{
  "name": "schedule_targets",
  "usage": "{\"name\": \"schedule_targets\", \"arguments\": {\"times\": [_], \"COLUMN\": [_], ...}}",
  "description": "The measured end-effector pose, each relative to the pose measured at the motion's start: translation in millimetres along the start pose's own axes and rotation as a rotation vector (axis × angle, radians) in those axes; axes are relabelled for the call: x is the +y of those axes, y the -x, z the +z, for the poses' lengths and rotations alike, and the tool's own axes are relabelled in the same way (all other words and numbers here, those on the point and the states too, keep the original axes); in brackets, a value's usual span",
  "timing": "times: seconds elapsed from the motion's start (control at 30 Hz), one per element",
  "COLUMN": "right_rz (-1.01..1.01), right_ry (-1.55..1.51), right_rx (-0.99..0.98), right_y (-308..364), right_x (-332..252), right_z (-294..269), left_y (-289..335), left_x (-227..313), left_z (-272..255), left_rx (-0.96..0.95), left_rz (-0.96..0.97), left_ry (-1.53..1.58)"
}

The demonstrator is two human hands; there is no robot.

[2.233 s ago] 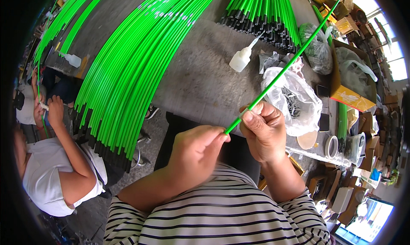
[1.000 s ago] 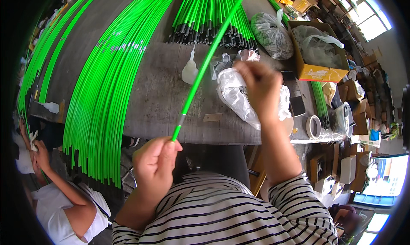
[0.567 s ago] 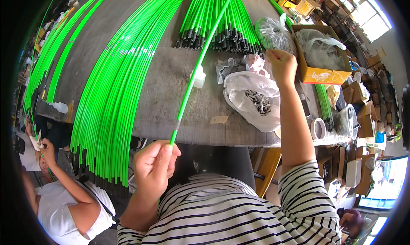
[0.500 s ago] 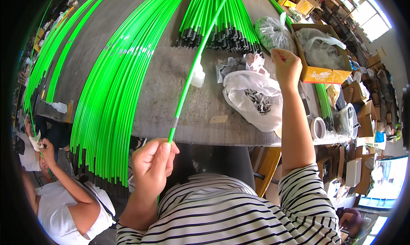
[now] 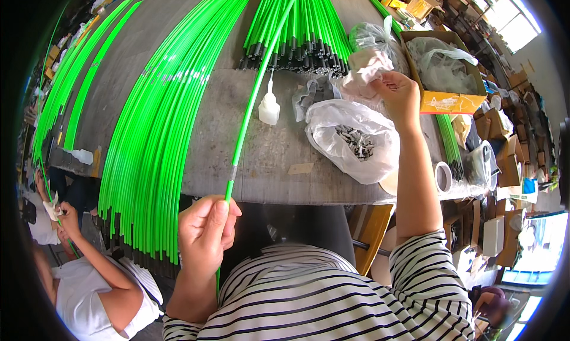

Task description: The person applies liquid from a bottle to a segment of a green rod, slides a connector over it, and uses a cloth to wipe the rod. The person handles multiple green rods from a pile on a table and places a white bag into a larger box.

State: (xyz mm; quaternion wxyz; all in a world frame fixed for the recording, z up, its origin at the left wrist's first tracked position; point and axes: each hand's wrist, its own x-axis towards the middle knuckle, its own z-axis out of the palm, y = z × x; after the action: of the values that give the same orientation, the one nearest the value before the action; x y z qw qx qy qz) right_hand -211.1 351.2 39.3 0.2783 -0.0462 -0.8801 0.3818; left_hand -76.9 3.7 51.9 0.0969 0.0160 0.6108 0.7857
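My left hand [image 5: 205,234] is closed round a long green rod [image 5: 249,109] near its lower part, above my lap. The rod slants up and away over the table and has a pale grey band [image 5: 232,173] just above my fingers. My right hand [image 5: 399,97], arm stretched forward, pinches a crumpled pale pink cloth [image 5: 366,73] over the table. Just nearer than the cloth lies an open clear plastic bag [image 5: 323,118] of small grey metallic pieces [image 5: 355,142]. A small white squeeze bottle [image 5: 269,109] with a thin nozzle is on the table beside the rod.
A wide bundle of green rods [image 5: 160,115] overhangs the table's front edge at left; a black-ended bundle [image 5: 297,26] lies at the back. An open carton [image 5: 454,101] holding plastic bags and a tape roll [image 5: 442,177] are at right. A co-worker [image 5: 98,281] handles a rod at lower left.
My right hand has taken hold of the cloth and lifted it off the table. The rod in my left hand has shifted slightly left.
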Motion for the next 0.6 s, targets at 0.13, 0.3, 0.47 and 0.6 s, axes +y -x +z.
{"name": "schedule_targets", "arguments": {"times": [0.13, 0.3, 0.47, 0.6], "right_rz": [0.081, 0.029, -0.217, -0.284], "right_ry": [-0.422, -0.539, -0.202, 0.12], "right_rx": [-0.118, -0.384, -0.459, 0.056], "right_y": [16.8, 61.9, 81.5, 23.5], "right_x": [-24.7, -53.4, -68.5, -37.8], "right_z": [-9.6, -6.4, 13.5, 5.0], "left_y": [-1.4, -2.9, -1.8, 1.2], "left_x": [2.2, 9.9, 12.8, 13.6], "left_z": [1.2, -0.3, -5.5, -8.0], "left_rx": [-0.031, -0.02, 0.025, 0.032], "left_rz": [0.005, 0.0, 0.014, 0.024], "left_ry": [0.016, 0.036, 0.039, 0.042]}}
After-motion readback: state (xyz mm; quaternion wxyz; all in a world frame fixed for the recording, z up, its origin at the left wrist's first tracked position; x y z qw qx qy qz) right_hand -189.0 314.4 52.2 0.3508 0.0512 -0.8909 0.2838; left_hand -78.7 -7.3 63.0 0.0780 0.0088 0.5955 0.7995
